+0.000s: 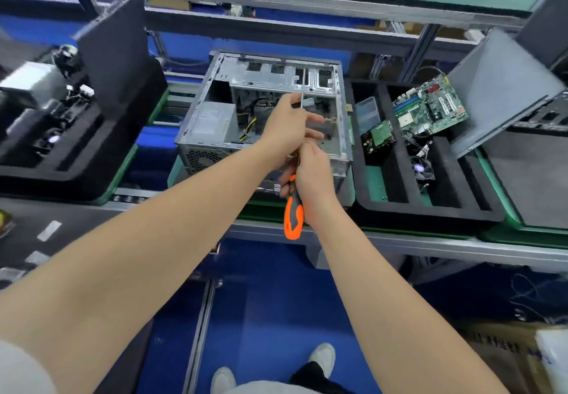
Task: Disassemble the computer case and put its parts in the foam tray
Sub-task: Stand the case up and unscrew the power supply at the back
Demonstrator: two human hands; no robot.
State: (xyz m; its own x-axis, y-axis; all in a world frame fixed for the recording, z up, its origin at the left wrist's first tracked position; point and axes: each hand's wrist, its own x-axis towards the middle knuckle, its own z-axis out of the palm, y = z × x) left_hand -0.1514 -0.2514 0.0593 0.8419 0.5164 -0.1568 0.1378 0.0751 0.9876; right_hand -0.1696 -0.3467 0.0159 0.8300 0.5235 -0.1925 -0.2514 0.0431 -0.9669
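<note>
1. Orange-and-black screwdriver (293, 209) hangs over the near edge of the computer case (276, 77), handle toward 6 o'clock, shaft running up toward 12.
2. Right hand (312, 172) is curled round the top of the handle. Left hand (285, 129) pinches the bare shaft near the tip with thumb and forefinger, other fingers loosely out toward 3 o'clock. Can't tell if a screw sits on the tip.
3. Case is at frame centre, side open. Power supply (212, 120) is in its 9 o'clock corner with cables (250, 126) beside it, not yet out.
4. Foam tray (430, 212) is just beside the case at 3 o'clock. It holds the motherboard (430, 104) at the far end and a fan (423, 170) nearer. A grey side panel (498, 92) leans at the tray's 2 o'clock.
5. Step, my read: tool handling between screws, either freeing a screw from the tip or guiding the tip to the next one, likely for the power supply.
6. To do it well:
   - keep the pinch close to the tip so the blade seats square
   - push along the shaft before turning
   - keep fingers off the sheet-metal edges
   - don't let a screw drop into the case
   - unplug the cables before lifting
</note>
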